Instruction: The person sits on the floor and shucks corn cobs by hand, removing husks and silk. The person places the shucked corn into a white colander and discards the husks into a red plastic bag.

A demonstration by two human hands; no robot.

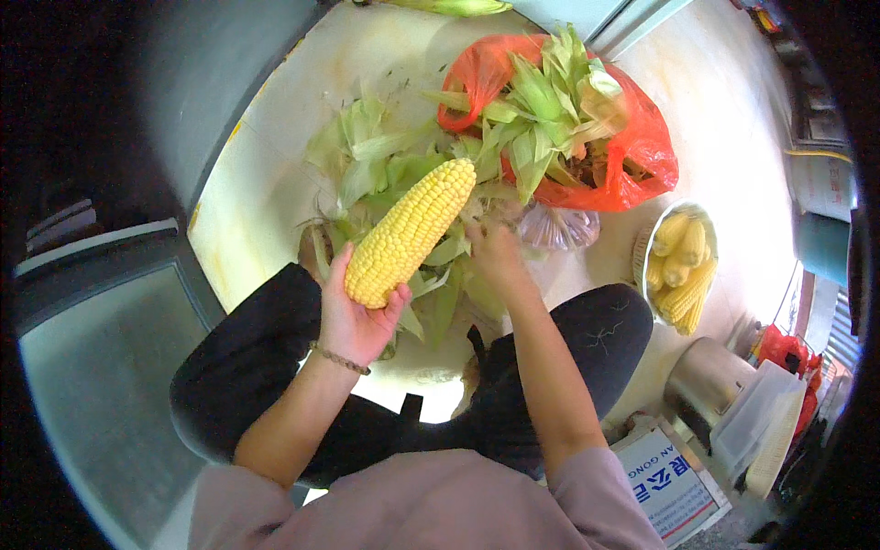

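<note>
A bare yellow ear of corn (410, 236) lies tilted in my left hand (360, 321), its narrow end pointing up and to the right. The fingers and thumb wrap round its thick end. My right hand (498, 255) is just right of the cob and lower than its tip, with the fingers drawn together; what they pinch is too small to make out, though pale silk-like strands show near them. Green corn husks (367, 151) are strewn on the floor beneath and beyond both hands.
A red plastic bag (646, 151) stuffed with husks stands beyond my right hand, a clear plastic bag (559, 227) beside it. Right of these, a white basket (641, 261) holds several peeled cobs. A metal pot (710, 376) and a box (665, 481) are at lower right.
</note>
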